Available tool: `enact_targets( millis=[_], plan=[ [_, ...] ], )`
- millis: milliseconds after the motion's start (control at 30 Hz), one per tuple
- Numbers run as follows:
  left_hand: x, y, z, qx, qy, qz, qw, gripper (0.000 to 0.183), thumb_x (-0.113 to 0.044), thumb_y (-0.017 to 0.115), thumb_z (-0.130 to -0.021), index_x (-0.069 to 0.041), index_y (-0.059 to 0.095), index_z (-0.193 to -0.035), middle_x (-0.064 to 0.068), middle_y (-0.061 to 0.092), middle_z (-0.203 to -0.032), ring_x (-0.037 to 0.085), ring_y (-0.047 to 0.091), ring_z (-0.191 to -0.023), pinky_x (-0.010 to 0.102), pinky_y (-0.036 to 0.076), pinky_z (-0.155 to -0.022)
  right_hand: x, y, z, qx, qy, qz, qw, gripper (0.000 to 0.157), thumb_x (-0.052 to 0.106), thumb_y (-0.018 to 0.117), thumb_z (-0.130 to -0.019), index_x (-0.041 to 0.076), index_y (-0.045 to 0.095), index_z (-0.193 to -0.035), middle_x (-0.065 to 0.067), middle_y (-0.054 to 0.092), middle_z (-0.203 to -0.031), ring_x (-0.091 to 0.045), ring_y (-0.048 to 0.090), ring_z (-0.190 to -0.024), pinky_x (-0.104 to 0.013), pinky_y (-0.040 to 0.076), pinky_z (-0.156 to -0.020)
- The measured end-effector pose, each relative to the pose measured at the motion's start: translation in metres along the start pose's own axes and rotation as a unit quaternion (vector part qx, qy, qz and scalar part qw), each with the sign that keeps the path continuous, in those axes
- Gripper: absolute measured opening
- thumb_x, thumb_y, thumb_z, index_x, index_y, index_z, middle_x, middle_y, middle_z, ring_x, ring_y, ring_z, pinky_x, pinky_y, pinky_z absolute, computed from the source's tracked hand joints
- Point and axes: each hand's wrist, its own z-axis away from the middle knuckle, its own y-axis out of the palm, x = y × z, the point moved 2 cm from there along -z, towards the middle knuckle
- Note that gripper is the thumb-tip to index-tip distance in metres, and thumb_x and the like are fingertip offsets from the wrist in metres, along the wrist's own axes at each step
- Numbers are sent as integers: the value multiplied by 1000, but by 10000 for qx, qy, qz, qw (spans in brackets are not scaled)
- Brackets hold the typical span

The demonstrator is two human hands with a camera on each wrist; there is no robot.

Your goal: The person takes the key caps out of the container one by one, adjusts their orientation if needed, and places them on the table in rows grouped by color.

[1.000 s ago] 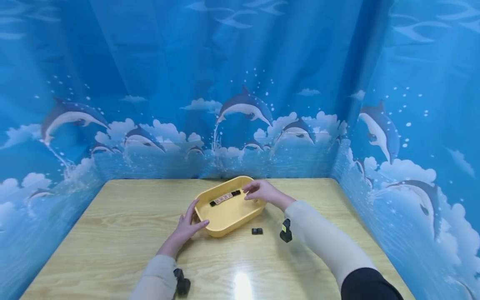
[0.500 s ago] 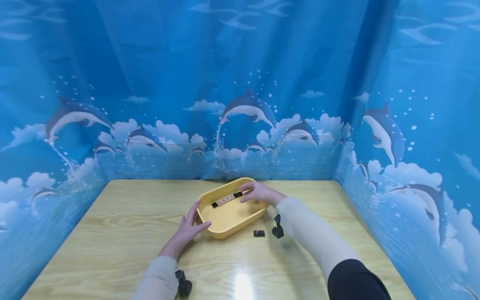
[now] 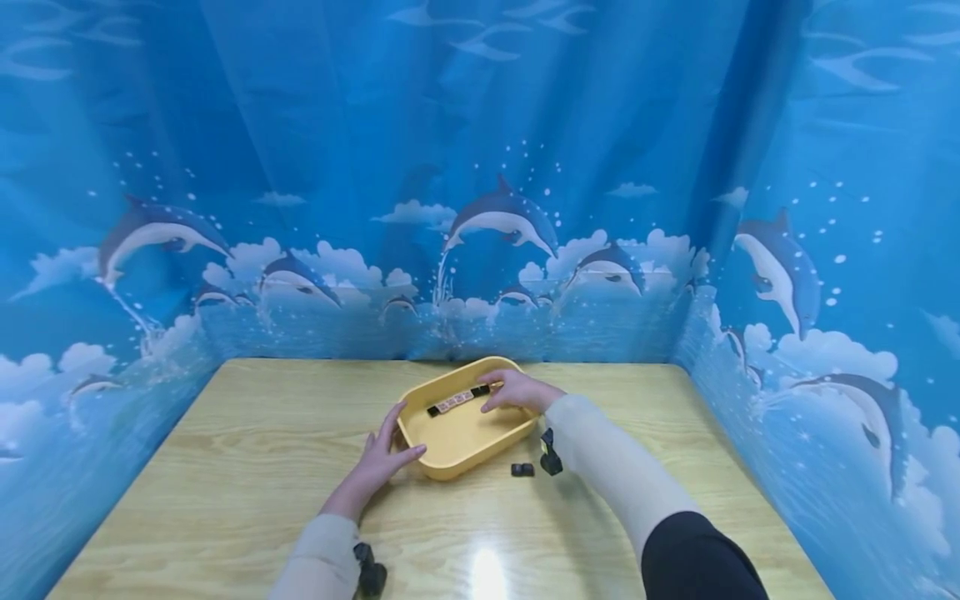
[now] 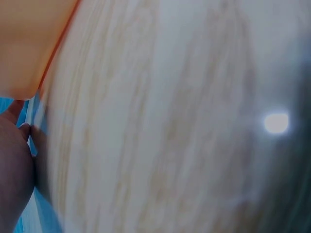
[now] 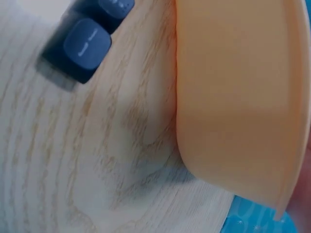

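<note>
A yellow plastic tray (image 3: pixel 465 450) stands at the middle back of the table. Inside it lies a row of small keycap-like blocks (image 3: pixel 455 402), pinkish in the middle and black at both ends. My left hand (image 3: pixel 377 461) rests at the tray's left end, fingers along the side and thumb at the front rim. Over the right end of the tray reaches my right hand (image 3: pixel 516 392), its index fingertip right at the black end of the row and its thumb held apart, lower down. Two black keycaps (image 3: pixel 522 470) sit side by side on the table in front of the tray.
The wooden table (image 3: pixel 247 467) ends at a blue curtain (image 3: pixel 337 167) printed with dolphins, which also closes off both sides. Each wrist carries a small black camera, such as the right one (image 3: pixel 551 454) close to the two loose keycaps.
My right hand has moved slightly left and down, its index fingertip coming to the black end of the row. The left hand keeps its place on the tray; the whole view has shifted a little.
</note>
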Motion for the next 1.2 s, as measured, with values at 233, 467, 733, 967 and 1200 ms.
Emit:
enact_targets(
  millis=[233, 467, 733, 967, 1200],
  plan=[
    [0, 2, -1, 19, -10, -46, 10000, 91, -31, 73, -88, -18, 16, -157, 27, 30, -152, 42, 25, -141, 55, -15, -113, -2, 1, -3, -80, 175, 321, 9993, 58, 7, 83, -76, 6, 61, -131, -11, 57, -131, -26, 57, -110, -34, 54, -82],
    [-3, 3, 1, 36, -17, 6, 10000, 90, -30, 73, -88, -19, 16, -157, 26, 28, -153, 41, 24, -142, 55, -16, -113, -2, 4, -3, 185, 0, 681, 9975, 45, 2, 81, -77, 3, 68, -119, -7, 67, -106, -14, 56, -78, -26, 49, -63],
    [-6, 3, 2, 57, -33, 39, 10000, 89, -29, 72, -89, -18, 15, -157, 24, 26, -155, 40, 23, -142, 54, -16, -113, 5, 8, 0, 394, -203, 1261, 9910, 33, -5, 81, -73, 1, 73, -104, -3, 68, -96, -11, 57, -79, -22, 49, -70],
    [-6, 2, 2, 42, 11, -2, 10000, 90, -30, 72, -89, -17, 15, -157, 26, 28, -153, 41, 25, -141, 55, -16, -113, 11, 11, 4, 759, -473, 1607, 9829, 25, -11, 78, -72, 1, 74, -94, -2, 68, -87, -8, 57, -74, -20, 50, -66],
    [-4, 0, 2, -39, 86, -32, 10000, 89, -27, 73, -88, -17, 16, -156, 27, 31, -151, 43, 27, -140, 57, -15, -113, 14, 10, 7, 760, -687, 1504, 9833, 18, -10, 78, -74, 3, 72, -87, 2, 67, -84, -9, 61, -75, -23, 53, -66]
  ],
)
